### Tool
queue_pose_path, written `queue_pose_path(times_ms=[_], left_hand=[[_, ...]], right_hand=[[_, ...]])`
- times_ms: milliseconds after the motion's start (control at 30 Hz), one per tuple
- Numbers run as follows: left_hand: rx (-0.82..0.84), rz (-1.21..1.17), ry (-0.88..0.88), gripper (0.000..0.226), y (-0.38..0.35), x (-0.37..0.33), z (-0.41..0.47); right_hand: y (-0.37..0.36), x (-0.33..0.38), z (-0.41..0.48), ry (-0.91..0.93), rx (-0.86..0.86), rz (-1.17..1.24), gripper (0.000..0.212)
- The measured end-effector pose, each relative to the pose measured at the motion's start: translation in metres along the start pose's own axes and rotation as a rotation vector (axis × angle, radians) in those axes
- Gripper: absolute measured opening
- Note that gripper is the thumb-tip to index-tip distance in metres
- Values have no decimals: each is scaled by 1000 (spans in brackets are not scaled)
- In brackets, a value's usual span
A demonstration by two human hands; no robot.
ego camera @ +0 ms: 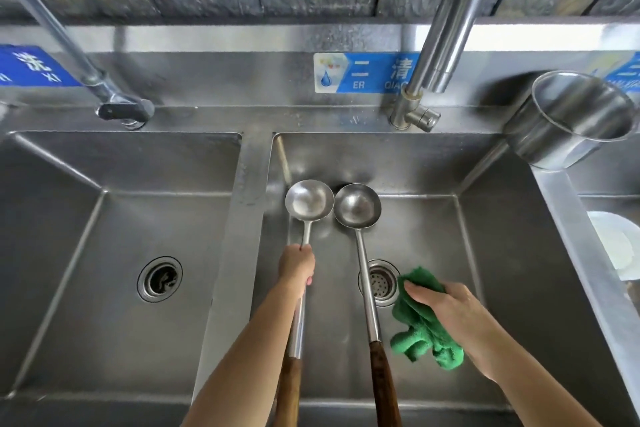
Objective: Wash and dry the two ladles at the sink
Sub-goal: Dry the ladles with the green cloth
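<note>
Two steel ladles with brown wooden handles lie side by side in the middle sink basin (485, 253), bowls pointing away from me. My left hand (297, 265) grips the metal shaft of the left ladle (308, 205). The right ladle (357, 206) rests free, its shaft crossing the left edge of the drain (382, 282) and its handle leaning on the front rim. My right hand (446, 305) holds a crumpled green cloth (420, 326) just right of that ladle, above the basin floor.
A steel tap (446, 28) rises behind the middle basin; no water runs. A second basin (104, 270) with its own drain and tap (69, 45) lies to the left. A steel pot (571, 121) sits tilted at the back right corner. White dishes (620, 246) lie at far right.
</note>
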State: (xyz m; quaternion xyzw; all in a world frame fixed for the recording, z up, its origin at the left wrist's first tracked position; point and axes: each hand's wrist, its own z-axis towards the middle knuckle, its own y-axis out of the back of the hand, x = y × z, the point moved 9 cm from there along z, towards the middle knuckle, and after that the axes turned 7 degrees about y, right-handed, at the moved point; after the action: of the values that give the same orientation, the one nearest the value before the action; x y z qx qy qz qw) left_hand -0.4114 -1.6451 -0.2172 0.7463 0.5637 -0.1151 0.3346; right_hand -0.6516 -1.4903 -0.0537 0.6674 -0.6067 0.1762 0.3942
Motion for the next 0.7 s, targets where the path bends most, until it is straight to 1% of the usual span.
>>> queue_pose_path(times_ms=[67, 167, 267, 400, 567, 633, 700], left_hand=[[28, -4, -16, 25, 8, -13, -21], [127, -41, -2, 20, 9, -30, -58], [134, -68, -70, 19, 20, -57, -97], [140, -77, -216, 25, 50, -101, -159], [144, -123, -400, 15, 112, -154, -250], [141, -101, -474, 13, 135, -170, -279], [121, -62, -556, 13, 158, -189, -307]], right_hand=[[0, 18, -11, 20, -4, 5, 30], [-1, 47, -25, 66, -2, 2, 31], [-1, 84, -40, 146, 6, 22, 32], [0, 148, -68, 276, 21, 115, 28], [19, 249, -119, 473, 11, 210, 26], [31, 294, -134, 546, -8, 288, 34], [47, 344, -156, 621, -56, 354, 51]])
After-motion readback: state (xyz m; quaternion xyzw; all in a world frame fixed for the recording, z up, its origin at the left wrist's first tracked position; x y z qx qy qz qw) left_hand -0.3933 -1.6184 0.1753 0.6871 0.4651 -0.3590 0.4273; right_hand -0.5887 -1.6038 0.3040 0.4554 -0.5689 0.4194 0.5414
